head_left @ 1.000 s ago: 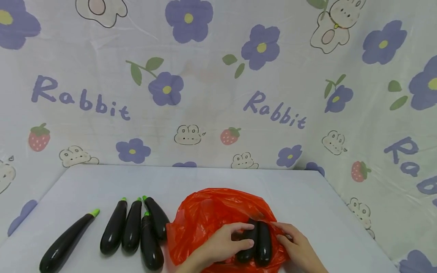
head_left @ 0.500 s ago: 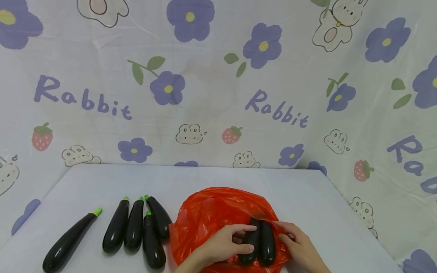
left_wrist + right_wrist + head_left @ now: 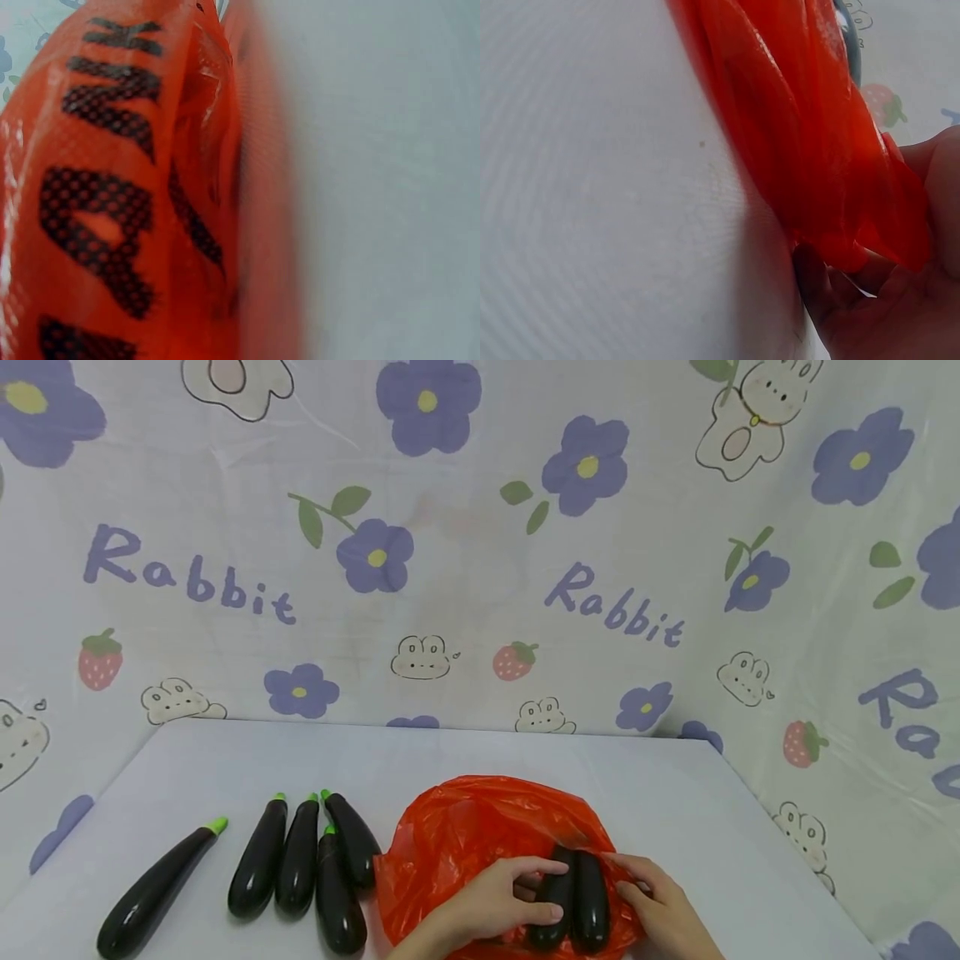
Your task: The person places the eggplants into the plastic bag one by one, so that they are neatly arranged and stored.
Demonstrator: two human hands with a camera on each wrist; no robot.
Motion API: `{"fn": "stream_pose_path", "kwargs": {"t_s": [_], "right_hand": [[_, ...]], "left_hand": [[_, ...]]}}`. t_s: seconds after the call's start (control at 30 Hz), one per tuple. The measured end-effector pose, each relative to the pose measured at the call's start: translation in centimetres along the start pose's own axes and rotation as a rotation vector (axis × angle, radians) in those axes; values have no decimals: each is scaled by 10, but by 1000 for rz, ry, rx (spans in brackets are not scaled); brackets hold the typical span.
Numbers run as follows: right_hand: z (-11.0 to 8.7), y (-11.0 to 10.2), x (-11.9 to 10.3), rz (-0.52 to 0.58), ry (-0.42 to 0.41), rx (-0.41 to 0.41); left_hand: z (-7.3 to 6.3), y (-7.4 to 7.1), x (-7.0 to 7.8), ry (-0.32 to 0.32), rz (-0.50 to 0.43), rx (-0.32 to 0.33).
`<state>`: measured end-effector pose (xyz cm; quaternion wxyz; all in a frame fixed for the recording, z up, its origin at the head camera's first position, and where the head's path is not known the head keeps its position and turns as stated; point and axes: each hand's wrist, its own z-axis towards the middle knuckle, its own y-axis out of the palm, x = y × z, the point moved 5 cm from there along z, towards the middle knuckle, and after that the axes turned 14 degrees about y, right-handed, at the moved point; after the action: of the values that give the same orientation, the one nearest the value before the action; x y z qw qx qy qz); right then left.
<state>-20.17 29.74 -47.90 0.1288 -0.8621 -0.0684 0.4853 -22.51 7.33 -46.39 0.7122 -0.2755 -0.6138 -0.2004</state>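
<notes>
A red plastic bag (image 3: 465,827) lies with its mouth spread on the white table. Two dark, glossy eggplants lie side by side in it, a left eggplant (image 3: 552,897) and a right eggplant (image 3: 591,902). My left hand (image 3: 495,897) holds the left eggplant, index finger and thumb across its upper side. At the bag's right side my right hand (image 3: 660,902) pinches the plastic edge between thumb and fingers, as the right wrist view also shows. The left wrist view has only the bag's printed outside (image 3: 97,202) beside the tabletop; the left hand is out of it.
Left of the bag, several more eggplants (image 3: 297,860) with bright green stems lie close together, the nearest right by the bag. One longer eggplant (image 3: 157,893) lies apart at far left. A patterned cloth (image 3: 465,593) hangs behind the white table (image 3: 247,752).
The whole head view has shifted slightly, scene drifting right. Both hands keep their hold on the eggplant and the bag; the right eggplant leans a little more.
</notes>
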Motion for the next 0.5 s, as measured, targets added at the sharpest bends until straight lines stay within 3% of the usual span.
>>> {"fn": "stream_pose_path", "kwargs": {"t_s": [0.27,0.5], "right_hand": [[0,1,1,10,6,-61],[0,-1,-2,-44,-17,-7]], "left_hand": [[-1,1,-2,3,-18,1],[-1,0,0,26,-12,-7]]}}
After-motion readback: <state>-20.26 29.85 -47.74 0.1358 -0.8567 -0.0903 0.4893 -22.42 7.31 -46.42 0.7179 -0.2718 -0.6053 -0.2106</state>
